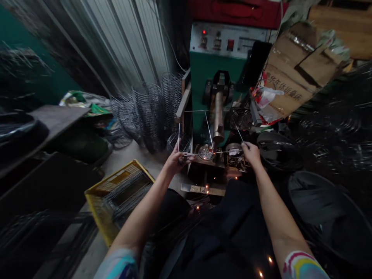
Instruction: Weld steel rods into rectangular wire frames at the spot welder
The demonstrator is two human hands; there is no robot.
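My left hand (176, 159) is closed on one side of a thin bent wire frame (194, 111) in front of a green welding machine (216, 69). My right hand (251, 152) pinches the other end of the wire on the right. The wire lies across the machine's round electrode area (207, 152), under a brass-coloured cylinder (218, 116). Small orange sparks (207, 189) glow below the machine and on my dark lap.
A yellow crate (99, 211) holding wire pieces sits at lower left. Stacks of wire coils (151, 108) stand left of the machine. A small fan (240, 118) and a cardboard sheet (296, 73) are at right. Dark stacked wire goods (334, 128) fill the far right.
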